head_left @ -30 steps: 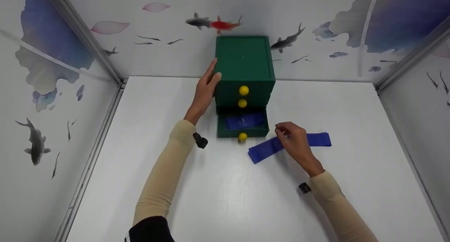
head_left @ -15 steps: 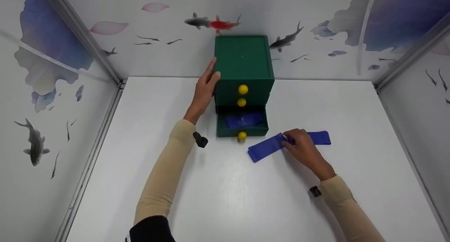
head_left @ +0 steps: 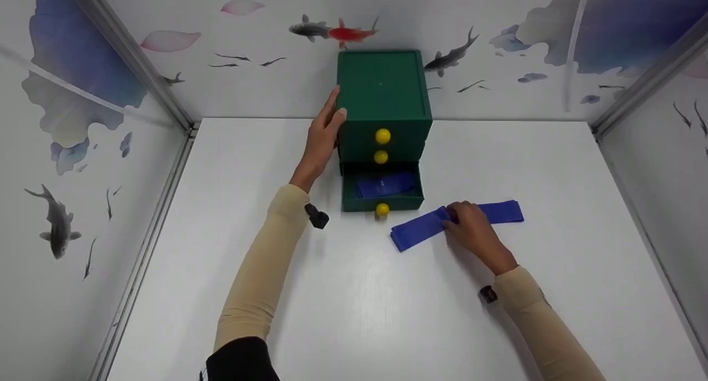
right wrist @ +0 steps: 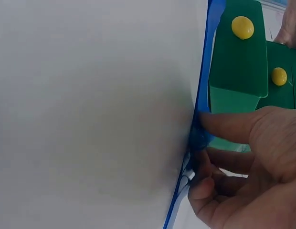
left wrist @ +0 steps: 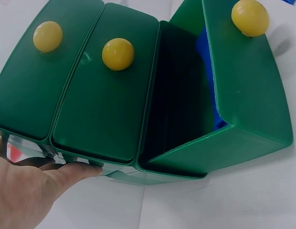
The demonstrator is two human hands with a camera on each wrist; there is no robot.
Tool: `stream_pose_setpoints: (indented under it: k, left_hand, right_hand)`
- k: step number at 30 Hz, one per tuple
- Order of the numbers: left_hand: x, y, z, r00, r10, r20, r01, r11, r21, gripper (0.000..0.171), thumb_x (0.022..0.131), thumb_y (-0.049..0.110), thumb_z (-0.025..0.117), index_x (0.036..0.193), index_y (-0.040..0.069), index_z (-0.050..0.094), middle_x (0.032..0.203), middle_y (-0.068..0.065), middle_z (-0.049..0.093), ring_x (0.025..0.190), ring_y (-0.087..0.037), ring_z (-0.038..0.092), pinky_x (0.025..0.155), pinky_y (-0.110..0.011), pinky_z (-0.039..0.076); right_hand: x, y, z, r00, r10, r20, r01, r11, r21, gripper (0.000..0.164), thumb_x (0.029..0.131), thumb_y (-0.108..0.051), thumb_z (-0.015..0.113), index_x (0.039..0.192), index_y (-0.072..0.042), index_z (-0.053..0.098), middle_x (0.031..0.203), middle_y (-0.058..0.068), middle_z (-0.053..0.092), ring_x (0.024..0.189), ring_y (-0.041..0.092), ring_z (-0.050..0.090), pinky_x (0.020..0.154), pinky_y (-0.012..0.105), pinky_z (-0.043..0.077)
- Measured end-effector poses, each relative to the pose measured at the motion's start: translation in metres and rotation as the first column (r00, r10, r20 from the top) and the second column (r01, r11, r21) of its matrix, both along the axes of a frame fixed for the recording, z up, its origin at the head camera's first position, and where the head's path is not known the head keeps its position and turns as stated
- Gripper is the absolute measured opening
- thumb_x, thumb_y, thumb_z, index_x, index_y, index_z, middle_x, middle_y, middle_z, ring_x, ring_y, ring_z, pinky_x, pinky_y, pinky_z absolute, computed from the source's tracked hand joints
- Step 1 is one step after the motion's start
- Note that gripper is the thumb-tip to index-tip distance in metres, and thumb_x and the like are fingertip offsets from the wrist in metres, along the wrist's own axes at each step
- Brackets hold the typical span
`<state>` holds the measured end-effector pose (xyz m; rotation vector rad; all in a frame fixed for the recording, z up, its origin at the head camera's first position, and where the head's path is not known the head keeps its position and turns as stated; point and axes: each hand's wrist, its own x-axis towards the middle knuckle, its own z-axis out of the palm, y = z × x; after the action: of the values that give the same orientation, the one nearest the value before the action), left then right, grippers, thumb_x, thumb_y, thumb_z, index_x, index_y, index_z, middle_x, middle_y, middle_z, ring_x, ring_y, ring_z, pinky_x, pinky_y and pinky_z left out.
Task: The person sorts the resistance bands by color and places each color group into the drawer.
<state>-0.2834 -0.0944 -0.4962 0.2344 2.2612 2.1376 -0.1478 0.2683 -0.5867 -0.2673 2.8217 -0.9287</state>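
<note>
A green drawer cabinet [head_left: 383, 88] with yellow round knobs stands against the back wall. Its bottom drawer [head_left: 354, 204] is pulled out, and a folded blue strip [head_left: 385, 186] lies inside it. My left hand [head_left: 321, 140] rests along the cabinet's left side with fingers straight; the left wrist view shows the thumb against that side. To the right of the drawer, a second blue strip [head_left: 417, 230], flat and layered, lies across the table. Near its middle, thumb and fingers of my right hand [head_left: 473, 229] pinch it, bunching it a little in the right wrist view.
The white table [head_left: 354, 303] meets printed wall panels [head_left: 249, 88] at the back and sides. Two upper drawers, one with a yellow knob [left wrist: 118, 54], are pushed in. The open drawer's front juts out over the table.
My right hand, raised over the strip a second ago with fingertips left of the strip's middle, has shifted right and down and now pinches the strip. The left hand stays on the cabinet.
</note>
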Motion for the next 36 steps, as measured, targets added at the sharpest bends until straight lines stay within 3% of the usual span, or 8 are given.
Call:
stream_pose_setpoints:
  k: [9,19,23,27,36]
  left_hand:
    - [0.000,0.001,-0.001,1.000,0.006,0.014,-0.006,1.000,0.007,0.061,0.115,0.056,0.049,0.172,0.052,0.029,0.181,0.018,0.022,0.165,-0.017,0.029,0.130,-0.059,0.033]
    - [0.000,0.001,-0.001,1.000,0.005,-0.005,-0.005,1.000,-0.001,0.062,0.115,0.055,0.050,0.173,0.050,0.028,0.181,0.018,0.023,0.164,-0.017,0.031,0.130,-0.056,0.034]
    - [0.001,0.001,-0.003,1.000,0.004,-0.018,-0.004,1.000,-0.001,0.062,0.115,0.054,0.049,0.174,0.048,0.027,0.180,0.017,0.023,0.164,-0.015,0.031,0.131,-0.051,0.033]
    - [0.003,0.002,-0.007,1.000,0.002,-0.006,-0.002,1.000,-0.004,0.062,0.115,0.055,0.049,0.173,0.049,0.027,0.181,0.017,0.022,0.165,-0.013,0.028,0.132,-0.047,0.031]
    - [0.000,-0.001,-0.002,1.000,-0.003,0.004,0.003,1.000,0.008,0.062,0.116,0.053,0.050,0.173,0.050,0.027,0.181,0.016,0.021,0.165,-0.013,0.028,0.132,-0.046,0.031]
  right_hand:
    - [0.000,0.001,-0.002,0.999,-0.002,-0.034,0.000,0.998,-0.068,0.021,0.103,0.004,0.071,0.123,0.010,0.072,0.113,0.025,0.074,0.103,0.038,0.069,0.097,0.059,0.059]
    - [0.013,0.004,-0.002,0.992,-0.020,-0.127,0.001,0.989,-0.150,0.021,0.106,0.003,0.069,0.125,0.005,0.076,0.117,0.022,0.079,0.099,0.033,0.073,0.094,0.055,0.062]
    - [0.016,0.008,0.003,0.982,-0.010,-0.186,-0.025,0.982,-0.185,0.021,0.104,0.006,0.070,0.124,0.006,0.077,0.110,0.019,0.081,0.089,0.027,0.074,0.083,0.035,0.063]
    - [0.022,0.012,0.013,0.978,-0.006,-0.206,-0.045,0.969,-0.242,0.020,0.103,0.008,0.070,0.121,0.003,0.079,0.102,0.014,0.081,0.081,0.022,0.075,0.073,0.016,0.057]
    - [0.017,0.011,0.055,0.973,0.051,-0.227,-0.113,0.957,-0.268,0.018,0.101,0.011,0.071,0.115,0.004,0.080,0.097,0.014,0.081,0.081,0.030,0.078,0.075,0.012,0.057]
